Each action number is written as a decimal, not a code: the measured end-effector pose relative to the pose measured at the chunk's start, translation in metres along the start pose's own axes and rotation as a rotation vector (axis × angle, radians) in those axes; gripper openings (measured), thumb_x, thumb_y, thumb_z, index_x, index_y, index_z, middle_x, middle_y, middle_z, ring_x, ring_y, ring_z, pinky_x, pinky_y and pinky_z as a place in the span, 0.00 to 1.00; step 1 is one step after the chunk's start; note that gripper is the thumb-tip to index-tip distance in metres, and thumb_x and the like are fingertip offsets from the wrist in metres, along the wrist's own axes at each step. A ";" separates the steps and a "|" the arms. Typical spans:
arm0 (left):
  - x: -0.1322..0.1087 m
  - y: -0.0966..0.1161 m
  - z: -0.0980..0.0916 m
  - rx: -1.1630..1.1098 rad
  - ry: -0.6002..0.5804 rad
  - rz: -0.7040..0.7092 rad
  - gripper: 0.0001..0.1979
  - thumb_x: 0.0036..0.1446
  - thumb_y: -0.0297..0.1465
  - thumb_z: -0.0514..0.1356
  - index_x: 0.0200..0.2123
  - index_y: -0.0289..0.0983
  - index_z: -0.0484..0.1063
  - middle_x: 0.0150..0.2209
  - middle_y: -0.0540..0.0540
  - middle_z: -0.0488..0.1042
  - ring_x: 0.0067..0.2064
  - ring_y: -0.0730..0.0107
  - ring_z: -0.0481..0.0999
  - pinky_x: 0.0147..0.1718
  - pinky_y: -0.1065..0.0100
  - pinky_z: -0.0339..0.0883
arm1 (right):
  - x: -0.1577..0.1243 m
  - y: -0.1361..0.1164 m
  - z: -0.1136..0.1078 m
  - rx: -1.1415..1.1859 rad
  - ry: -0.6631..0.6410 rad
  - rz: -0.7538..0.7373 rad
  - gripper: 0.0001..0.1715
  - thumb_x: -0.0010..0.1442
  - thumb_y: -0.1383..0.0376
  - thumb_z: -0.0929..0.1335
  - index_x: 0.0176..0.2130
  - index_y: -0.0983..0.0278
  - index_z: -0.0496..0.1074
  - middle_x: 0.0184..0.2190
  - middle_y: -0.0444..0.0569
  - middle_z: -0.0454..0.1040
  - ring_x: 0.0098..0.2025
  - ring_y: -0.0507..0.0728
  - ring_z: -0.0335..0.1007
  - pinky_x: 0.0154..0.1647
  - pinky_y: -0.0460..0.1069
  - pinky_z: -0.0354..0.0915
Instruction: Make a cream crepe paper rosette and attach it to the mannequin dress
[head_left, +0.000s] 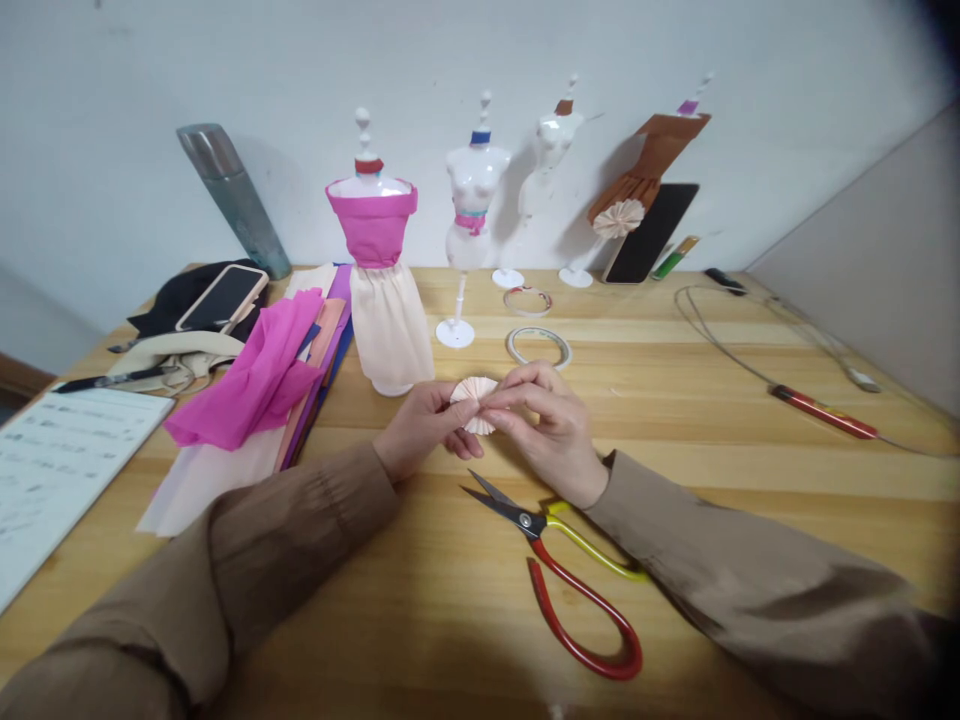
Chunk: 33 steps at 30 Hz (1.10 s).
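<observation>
One pleated cream rosette (pixel 472 388) is held above the wooden tabletop (pixel 712 410). The left hand (pixel 426 422) grasps its left side between thumb and fingers; the right hand (pixel 553 428) pinches its right edge. Scissors (pixel 531 522) with parted blades lie nearer the wearer; beyond stand, at left, a pink-and-cream dressed form (pixel 394 320) and, centrally, a bare white form (pixel 478 175).
</observation>
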<state>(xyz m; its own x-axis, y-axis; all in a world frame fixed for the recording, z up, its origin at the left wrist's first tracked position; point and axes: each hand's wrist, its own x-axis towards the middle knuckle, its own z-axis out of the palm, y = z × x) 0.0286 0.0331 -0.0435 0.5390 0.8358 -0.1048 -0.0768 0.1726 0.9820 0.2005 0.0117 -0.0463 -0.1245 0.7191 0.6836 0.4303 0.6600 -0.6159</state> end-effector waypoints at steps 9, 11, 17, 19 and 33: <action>-0.001 0.001 0.004 -0.004 0.000 -0.022 0.24 0.49 0.51 0.62 0.31 0.32 0.71 0.22 0.47 0.73 0.21 0.72 0.75 0.19 0.74 0.69 | 0.000 0.003 0.002 0.005 -0.051 0.037 0.03 0.56 0.66 0.71 0.32 0.58 0.76 0.32 0.48 0.70 0.36 0.56 0.68 0.37 0.53 0.67; -0.001 0.001 0.005 -0.010 0.015 -0.016 0.24 0.49 0.50 0.62 0.30 0.32 0.71 0.22 0.48 0.73 0.21 0.72 0.75 0.18 0.74 0.69 | 0.000 0.003 0.002 -0.001 -0.071 0.050 0.02 0.56 0.66 0.71 0.32 0.58 0.76 0.32 0.48 0.70 0.36 0.56 0.68 0.37 0.53 0.67; -0.001 0.001 0.007 -0.013 0.048 -0.005 0.22 0.51 0.48 0.62 0.28 0.32 0.69 0.19 0.49 0.71 0.20 0.72 0.75 0.18 0.75 0.69 | 0.001 0.003 0.003 0.009 -0.046 0.032 0.02 0.56 0.67 0.71 0.32 0.59 0.75 0.33 0.47 0.70 0.36 0.56 0.68 0.37 0.53 0.66; -0.001 0.001 0.007 -0.010 0.063 -0.005 0.22 0.51 0.48 0.62 0.27 0.32 0.69 0.18 0.49 0.71 0.20 0.72 0.75 0.18 0.75 0.69 | 0.001 0.001 0.002 0.013 -0.041 0.029 0.02 0.56 0.67 0.71 0.32 0.59 0.74 0.32 0.47 0.70 0.36 0.56 0.68 0.37 0.53 0.65; -0.003 0.001 0.009 0.031 0.082 0.010 0.20 0.53 0.46 0.61 0.30 0.32 0.71 0.19 0.48 0.72 0.21 0.72 0.75 0.19 0.74 0.70 | -0.005 0.010 0.009 0.347 -0.079 0.403 0.10 0.52 0.62 0.73 0.33 0.62 0.69 0.29 0.45 0.71 0.33 0.54 0.67 0.37 0.51 0.65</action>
<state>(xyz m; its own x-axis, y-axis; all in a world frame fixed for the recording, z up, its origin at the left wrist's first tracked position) 0.0346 0.0264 -0.0404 0.4678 0.8774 -0.1060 -0.0549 0.1485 0.9874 0.1975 0.0169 -0.0595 -0.0827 0.9356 0.3431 0.1387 0.3518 -0.9258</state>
